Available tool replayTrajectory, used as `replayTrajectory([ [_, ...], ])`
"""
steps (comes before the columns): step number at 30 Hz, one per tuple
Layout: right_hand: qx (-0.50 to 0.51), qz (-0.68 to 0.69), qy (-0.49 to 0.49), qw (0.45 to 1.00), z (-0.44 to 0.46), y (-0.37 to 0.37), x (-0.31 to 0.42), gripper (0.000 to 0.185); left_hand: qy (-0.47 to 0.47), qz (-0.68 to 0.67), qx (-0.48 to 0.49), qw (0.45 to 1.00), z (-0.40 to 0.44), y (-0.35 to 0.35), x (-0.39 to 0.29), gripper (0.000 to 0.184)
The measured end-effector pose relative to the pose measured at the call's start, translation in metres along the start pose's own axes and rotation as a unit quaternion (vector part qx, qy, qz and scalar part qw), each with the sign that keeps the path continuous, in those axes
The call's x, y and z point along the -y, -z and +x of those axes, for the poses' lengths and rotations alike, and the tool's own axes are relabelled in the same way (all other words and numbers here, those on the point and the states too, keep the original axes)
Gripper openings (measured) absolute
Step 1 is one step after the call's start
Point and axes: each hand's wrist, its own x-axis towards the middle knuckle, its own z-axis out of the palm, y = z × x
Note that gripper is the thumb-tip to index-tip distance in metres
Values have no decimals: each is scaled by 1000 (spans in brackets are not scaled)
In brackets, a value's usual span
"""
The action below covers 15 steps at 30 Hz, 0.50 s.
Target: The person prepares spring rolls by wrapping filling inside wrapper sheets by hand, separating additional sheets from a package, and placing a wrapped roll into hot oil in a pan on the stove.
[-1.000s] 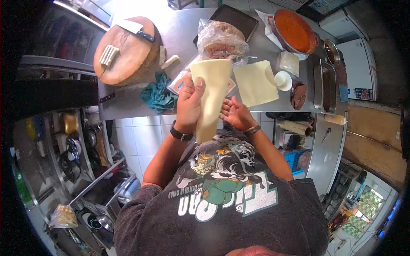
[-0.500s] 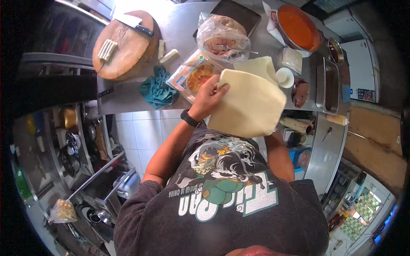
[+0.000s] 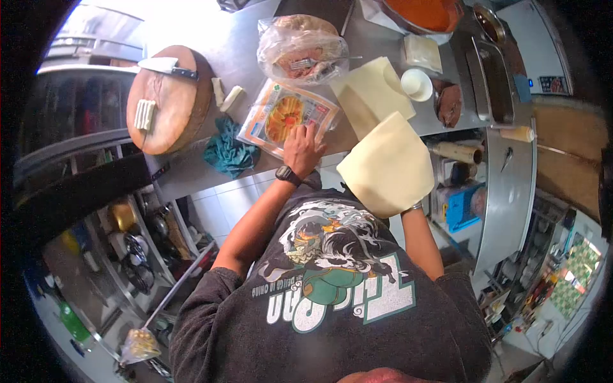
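Observation:
My left hand (image 3: pixel 302 150), with a watch on its wrist, rests its slightly bent fingers on a clear-wrapped packet (image 3: pixel 271 121) with a printed food picture. A pale yellow dough sheet (image 3: pixel 386 167) with rounded corners is held up in front of my body. My right hand is beneath it, its fingers hidden; only the wrist (image 3: pixel 416 207) shows. Behind the held sheet, more pale sheets (image 3: pixel 377 89) lie on the metal table. A crumpled teal cloth (image 3: pixel 231 150) is left of the packet.
A round chopping board (image 3: pixel 169 115) carries a knife (image 3: pixel 169 67) and white sticks (image 3: pixel 145 115). Two more sticks lie beside it. Behind the packet is a plastic bag of minced filling (image 3: pixel 300 54) with a fork. At right are a white cup (image 3: pixel 416 84) and a metal tray (image 3: pixel 495 83).
My left hand has let go of the dough sheet and moved down-left onto the packet. The sheet has shifted right and stays over my right hand. The head view has turned slightly.

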Motion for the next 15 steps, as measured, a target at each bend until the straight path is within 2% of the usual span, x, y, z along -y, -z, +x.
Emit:
replayTrajectory([
  [2, -7, 19, 7, 1000, -3, 8, -16, 58, -4, 32, 23, 999, 3, -7, 8, 50],
  [8, -4, 75, 29, 997, 5, 20, -71, 58, -71, 41, -3, 997, 18, 1, 0, 54],
  [11, 4, 97, 41, 994, 9, 22, -94, 58, -113, 22, -5, 993, 31, -2, 5, 51],
  [13, 8, 107, 49, 993, 12, 23, -107, 58, -111, -47, 28, 992, 38, -4, 11, 47],
  [15, 11, 120, 57, 991, 13, 24, -120, 59, -155, -74, 20, 985, 42, -1, 20, 43],
])
